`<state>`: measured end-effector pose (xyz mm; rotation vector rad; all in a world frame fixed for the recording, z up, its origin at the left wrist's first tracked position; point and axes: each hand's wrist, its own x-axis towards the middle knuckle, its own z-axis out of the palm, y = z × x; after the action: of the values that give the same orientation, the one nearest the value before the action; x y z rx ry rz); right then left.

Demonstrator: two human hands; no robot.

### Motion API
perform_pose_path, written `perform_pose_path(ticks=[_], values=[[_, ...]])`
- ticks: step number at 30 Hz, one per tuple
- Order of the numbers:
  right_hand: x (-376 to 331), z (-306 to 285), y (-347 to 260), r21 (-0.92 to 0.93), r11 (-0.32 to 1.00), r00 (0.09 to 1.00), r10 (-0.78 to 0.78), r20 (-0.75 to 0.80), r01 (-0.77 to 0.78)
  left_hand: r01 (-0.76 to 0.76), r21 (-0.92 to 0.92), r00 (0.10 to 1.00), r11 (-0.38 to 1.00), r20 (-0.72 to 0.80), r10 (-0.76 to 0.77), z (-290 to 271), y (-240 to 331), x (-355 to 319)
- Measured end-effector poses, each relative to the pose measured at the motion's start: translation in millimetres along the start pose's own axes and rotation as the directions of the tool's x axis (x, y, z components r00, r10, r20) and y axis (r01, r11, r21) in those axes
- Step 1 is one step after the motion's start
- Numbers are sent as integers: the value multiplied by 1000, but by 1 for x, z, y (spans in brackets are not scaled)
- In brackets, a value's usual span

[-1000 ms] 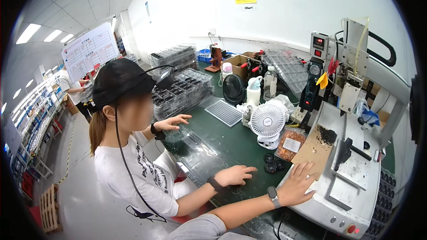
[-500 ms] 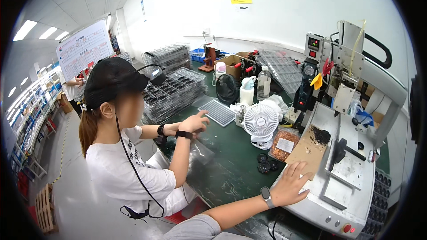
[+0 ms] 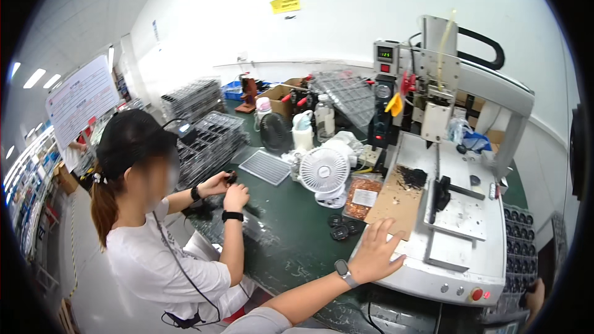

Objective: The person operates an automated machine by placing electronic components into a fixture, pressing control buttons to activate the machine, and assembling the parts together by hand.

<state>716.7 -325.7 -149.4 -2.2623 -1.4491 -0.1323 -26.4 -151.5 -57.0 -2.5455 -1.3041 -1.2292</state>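
My left hand (image 3: 376,252), a watch on its wrist, lies with fingers spread over the front left corner of the white bench machine's bed (image 3: 396,275). Its fingertips are by a brown cardboard sheet (image 3: 385,203) that has black scraps on it. At the lower right rim my right hand (image 3: 536,299) is only partly in view, beside a clear tray of black round parts (image 3: 518,241). Its fingers curl round something dark, too small and blurred to name. A black fixture (image 3: 442,193) sits on the machine's metal plate.
At the left a co-worker (image 3: 164,229) holds a small dark part (image 3: 231,177) in both hands. A white fan (image 3: 323,172), a bag of orange-brown bits (image 3: 362,196) and several black round parts (image 3: 340,227) stand left of the machine. Stacked clear trays (image 3: 207,145) lie farther back.
The view has swung right, so the scene sits farther left. My right hand has come into view at the lower right. My left hand stays at the machine. The co-worker's hands have come together round a part.
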Motion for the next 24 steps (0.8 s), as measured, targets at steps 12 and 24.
perform_pose_path(ticks=[12,24], values=[[-4,-120,-546,486,481,473,-868,148,730,336,-936,864,107,351,360,16,60,143],[41,-60,-574,802,439,562,-812,160,406,569,-574,755,-590,648,98,44,44,136]])
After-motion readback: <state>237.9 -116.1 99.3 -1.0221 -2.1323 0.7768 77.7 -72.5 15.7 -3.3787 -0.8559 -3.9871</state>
